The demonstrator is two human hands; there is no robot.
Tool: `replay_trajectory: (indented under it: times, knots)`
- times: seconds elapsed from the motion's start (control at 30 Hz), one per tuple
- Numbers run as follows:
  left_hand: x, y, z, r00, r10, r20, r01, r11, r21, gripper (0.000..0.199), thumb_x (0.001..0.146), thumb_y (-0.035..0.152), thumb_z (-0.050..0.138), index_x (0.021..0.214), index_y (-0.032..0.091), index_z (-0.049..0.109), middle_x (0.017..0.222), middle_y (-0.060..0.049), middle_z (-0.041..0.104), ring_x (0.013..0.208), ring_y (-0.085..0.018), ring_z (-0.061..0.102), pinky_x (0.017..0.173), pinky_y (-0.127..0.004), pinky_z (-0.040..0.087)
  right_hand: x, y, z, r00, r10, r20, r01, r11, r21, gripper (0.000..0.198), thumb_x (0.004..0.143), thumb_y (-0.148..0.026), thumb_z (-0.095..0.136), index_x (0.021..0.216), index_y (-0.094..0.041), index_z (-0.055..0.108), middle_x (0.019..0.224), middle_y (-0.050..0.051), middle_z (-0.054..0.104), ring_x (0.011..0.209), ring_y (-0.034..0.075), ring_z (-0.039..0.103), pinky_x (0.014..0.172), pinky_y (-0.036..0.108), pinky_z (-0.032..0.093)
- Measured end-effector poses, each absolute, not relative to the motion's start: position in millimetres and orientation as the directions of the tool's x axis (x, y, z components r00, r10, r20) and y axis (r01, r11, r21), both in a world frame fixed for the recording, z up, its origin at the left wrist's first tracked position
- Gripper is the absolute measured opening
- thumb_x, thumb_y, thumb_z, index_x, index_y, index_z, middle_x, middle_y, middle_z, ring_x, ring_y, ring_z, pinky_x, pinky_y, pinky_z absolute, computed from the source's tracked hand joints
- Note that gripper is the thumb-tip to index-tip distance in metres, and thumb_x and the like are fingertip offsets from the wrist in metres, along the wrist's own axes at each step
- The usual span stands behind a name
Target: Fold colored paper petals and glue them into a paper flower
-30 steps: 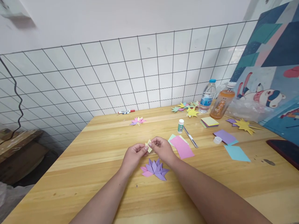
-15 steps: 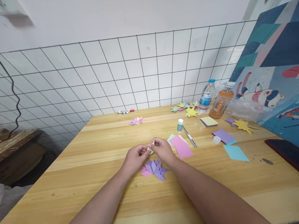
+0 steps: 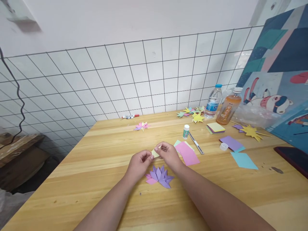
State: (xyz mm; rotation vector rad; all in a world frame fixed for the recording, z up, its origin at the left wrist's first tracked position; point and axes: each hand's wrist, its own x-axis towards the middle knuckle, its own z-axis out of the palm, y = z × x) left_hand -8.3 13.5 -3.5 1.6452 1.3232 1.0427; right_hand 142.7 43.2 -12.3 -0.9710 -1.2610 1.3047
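Observation:
A small piece of pale yellow paper (image 3: 156, 152) is pinched between my two hands, just above the tabletop. My left hand (image 3: 140, 163) grips its left side between thumb and fingers. On the opposite side, my right hand (image 3: 168, 156) has thumb and fingers closed on it; the fingers cover part of the paper. Right below the hands lies a purple and pink folded paper flower (image 3: 159, 176). Sheets of pink paper (image 3: 187, 153) and pale green paper lie beside my right wrist.
A glue stick (image 3: 186, 132) stands upright near a craft knife or pen (image 3: 196, 143). Further right are blue paper (image 3: 244, 160), a white cap (image 3: 223, 146) and a paper stack (image 3: 216, 127). Two bottles (image 3: 228, 107) stand behind. Paper stars (image 3: 198, 117), a pink flower (image 3: 141, 126) and markers (image 3: 130, 116) lie near the wall.
More of the pale yellow paper shows between my hands, which have moved slightly apart. The whole view has shifted a little; the objects on the table stay in place.

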Motion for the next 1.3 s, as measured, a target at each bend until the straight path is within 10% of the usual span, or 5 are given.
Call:
replay_trajectory:
  times: [0.57, 0.87, 1.3]
  knots:
    - [-12.0, 16.1, -4.3, 0.12, 0.985, 0.127, 0.399, -0.165, 0.902, 0.028, 0.074, 0.044, 0.06, 0.073, 0.016, 0.066, 0.065, -0.001, 0.062, 0.064, -0.016, 0.056, 0.06, -0.025, 0.042, 149.6, 43.9, -8.5, -0.16, 0.98, 0.115, -0.083, 0.102, -0.991, 0.03, 0.07, -0.036, 0.063, 0.094, -0.017, 0.061, 0.06, -0.003, 0.056, 0.053, 0.01, 0.05, 0.051, 0.022, 0.039]
    - [-9.0, -8.6, 20.7, 0.522, 0.817, 0.243, 0.641, -0.564, 0.52, 0.028, 0.061, 0.037, 0.075, 0.086, 0.028, 0.066, 0.095, -0.002, 0.057, 0.094, -0.022, 0.049, 0.081, -0.033, 0.04, 182.6, 56.8, -5.0, 0.084, 0.962, 0.259, 0.223, 0.235, -0.946, 0.034, 0.072, -0.037, 0.058, 0.1, -0.02, 0.064, 0.082, 0.004, 0.063, 0.072, 0.018, 0.056, 0.067, 0.03, 0.043]
    - [-22.5, 1.4, 14.3, 0.365, 0.826, 0.429, 0.741, -0.537, 0.404, 0.016, 0.08, 0.032, 0.054, 0.078, 0.023, 0.066, 0.081, -0.004, 0.062, 0.083, -0.021, 0.053, 0.077, -0.035, 0.04, 225.1, 61.6, 2.9, 0.649, 0.435, 0.624, 0.664, 0.076, -0.744, 0.057, 0.073, -0.026, 0.049, 0.126, -0.01, 0.037, 0.123, 0.019, 0.047, 0.113, 0.028, 0.041, 0.096, 0.041, 0.028]
